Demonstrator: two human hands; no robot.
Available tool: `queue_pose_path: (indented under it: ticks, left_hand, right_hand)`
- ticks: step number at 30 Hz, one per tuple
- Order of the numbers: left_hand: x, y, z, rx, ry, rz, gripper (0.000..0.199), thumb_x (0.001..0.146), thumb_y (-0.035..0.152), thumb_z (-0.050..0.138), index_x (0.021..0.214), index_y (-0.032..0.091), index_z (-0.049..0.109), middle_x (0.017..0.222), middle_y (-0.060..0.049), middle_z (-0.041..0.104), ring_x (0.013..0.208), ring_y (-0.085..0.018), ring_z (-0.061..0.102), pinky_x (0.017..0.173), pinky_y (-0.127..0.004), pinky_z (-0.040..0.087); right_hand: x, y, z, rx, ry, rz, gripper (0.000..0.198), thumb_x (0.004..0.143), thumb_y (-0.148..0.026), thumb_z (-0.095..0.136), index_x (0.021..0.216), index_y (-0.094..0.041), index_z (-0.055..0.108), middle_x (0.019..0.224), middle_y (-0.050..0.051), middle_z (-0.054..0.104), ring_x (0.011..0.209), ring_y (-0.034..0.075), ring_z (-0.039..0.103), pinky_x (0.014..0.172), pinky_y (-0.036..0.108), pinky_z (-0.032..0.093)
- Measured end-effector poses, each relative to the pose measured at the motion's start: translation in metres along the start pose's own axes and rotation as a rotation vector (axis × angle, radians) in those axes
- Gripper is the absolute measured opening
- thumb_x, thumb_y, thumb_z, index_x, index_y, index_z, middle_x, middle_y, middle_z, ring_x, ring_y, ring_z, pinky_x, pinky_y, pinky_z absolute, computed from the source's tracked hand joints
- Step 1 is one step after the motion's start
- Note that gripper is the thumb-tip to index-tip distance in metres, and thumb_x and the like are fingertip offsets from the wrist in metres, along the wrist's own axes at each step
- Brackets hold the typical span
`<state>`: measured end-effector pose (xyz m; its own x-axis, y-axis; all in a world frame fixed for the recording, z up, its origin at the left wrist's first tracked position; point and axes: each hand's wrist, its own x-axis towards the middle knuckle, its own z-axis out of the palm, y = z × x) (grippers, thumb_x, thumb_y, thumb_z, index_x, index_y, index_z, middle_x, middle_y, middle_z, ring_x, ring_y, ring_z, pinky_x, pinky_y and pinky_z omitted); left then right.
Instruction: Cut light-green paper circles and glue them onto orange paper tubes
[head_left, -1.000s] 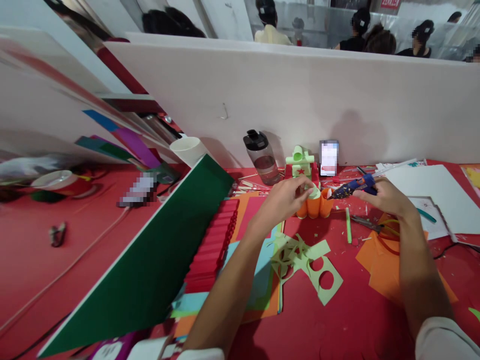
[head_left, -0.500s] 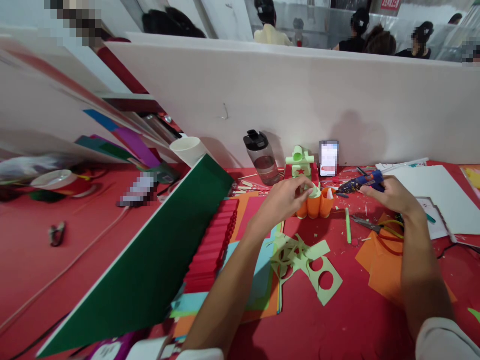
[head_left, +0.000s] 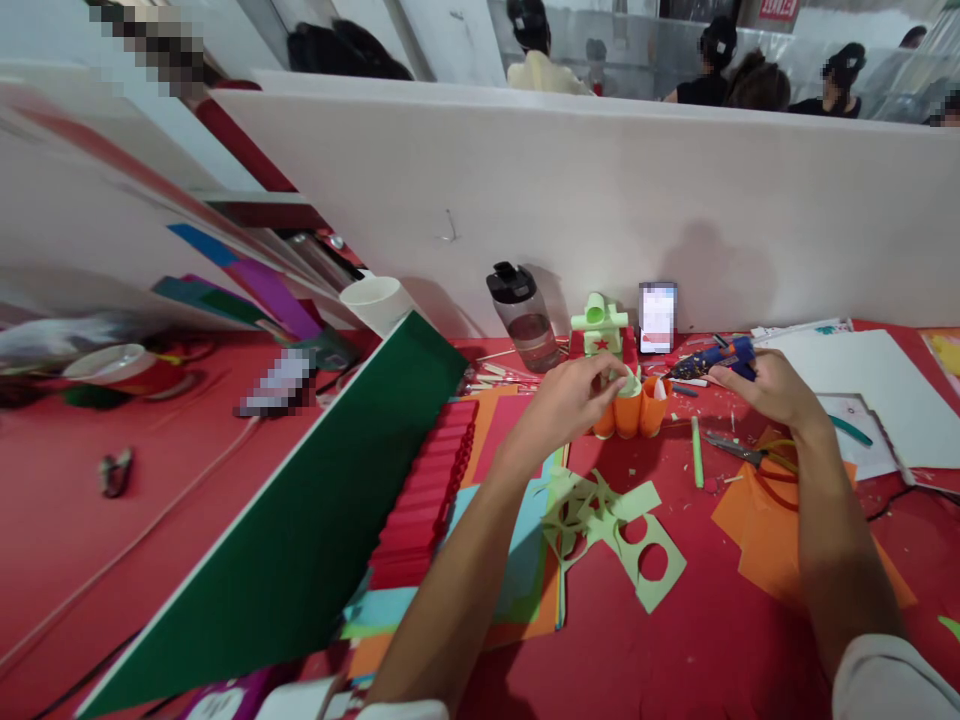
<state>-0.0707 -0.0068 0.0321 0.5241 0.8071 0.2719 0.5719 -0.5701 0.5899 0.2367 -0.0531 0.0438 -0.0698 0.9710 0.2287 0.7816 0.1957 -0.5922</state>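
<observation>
Glue gun [head_left: 716,359] shifted left; right hand [head_left: 776,388] grips it; left hand [head_left: 574,398] narrow (grasp unclear); orange tubes [head_left: 628,418] upright, clustered

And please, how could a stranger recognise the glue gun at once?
On the red table, find the orange tubes. Just right of them, the right hand holds the glue gun. Its dark blue body, nozzle toward the tubes, sets it apart from the scissors.

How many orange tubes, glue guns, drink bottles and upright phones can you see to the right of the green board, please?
Orange tubes: 3 visible, the leftmost partly hidden by the left hand
Glue gun: 1, in the right hand
Drink bottle: 1
Upright phone: 1
Total: 6
</observation>
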Motion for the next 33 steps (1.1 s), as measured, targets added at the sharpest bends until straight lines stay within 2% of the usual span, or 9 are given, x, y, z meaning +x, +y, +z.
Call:
queue_pose_path:
  ticks: [7,17,22,29,33]
  left_hand:
    - [0.0004,-0.0018,0.0032,-0.017,-0.006,0.013,0.011,0.103,0.025,0.061,0.107,0.021,0.071,0.083,-0.001,0.073,0.073,-0.018,0.064,0.065,-0.028,0.040]
    - [0.0013,-0.0034,0.0034,-0.012,-0.006,0.016,0.011,0.103,0.025,0.062,0.106,0.021,0.071,0.083,-0.001,0.073,0.073,-0.017,0.064,0.065,-0.028,0.039]
    - [0.0010,-0.0015,0.0023,-0.008,-0.011,0.011,0.010,0.102,0.023,0.062,0.106,0.021,0.070,0.085,-0.002,0.074,0.074,-0.018,0.065,0.066,-0.028,0.040]
    - [0.0005,0.0009,0.0014,-0.009,-0.025,-0.006,0.010,0.103,0.024,0.061,0.107,0.021,0.071,0.087,-0.002,0.075,0.076,-0.019,0.067,0.067,-0.029,0.041]
    - [0.0006,0.0008,0.0012,0.003,-0.029,-0.008,0.010,0.103,0.024,0.062,0.107,0.021,0.071,0.087,-0.002,0.075,0.075,-0.018,0.067,0.066,-0.029,0.041]
  right_hand:
    - [-0.0010,0.0030,-0.0024,0.026,-0.036,-0.024,0.040,0.099,-0.060,0.063,0.098,-0.023,0.079,0.090,0.006,0.079,0.082,0.026,0.070,0.075,0.036,0.050]
    - [-0.0037,-0.0015,-0.0080,0.009,-0.099,-0.002,0.038,0.097,-0.058,0.064,0.089,-0.023,0.077,0.087,0.005,0.077,0.082,0.025,0.068,0.077,0.037,0.049]
    - [-0.0030,-0.0013,-0.0067,-0.010,-0.080,0.003,0.040,0.098,-0.060,0.064,0.087,-0.023,0.076,0.082,0.004,0.075,0.078,0.024,0.066,0.075,0.036,0.048]
    - [-0.0013,-0.0011,-0.0034,0.008,-0.035,0.001,0.041,0.098,-0.059,0.063,0.094,-0.022,0.078,0.089,0.006,0.079,0.083,0.026,0.070,0.077,0.037,0.050]
    - [-0.0006,-0.0004,-0.0025,0.010,-0.016,-0.007,0.041,0.098,-0.059,0.063,0.091,-0.022,0.077,0.086,0.006,0.078,0.079,0.025,0.068,0.074,0.037,0.050]
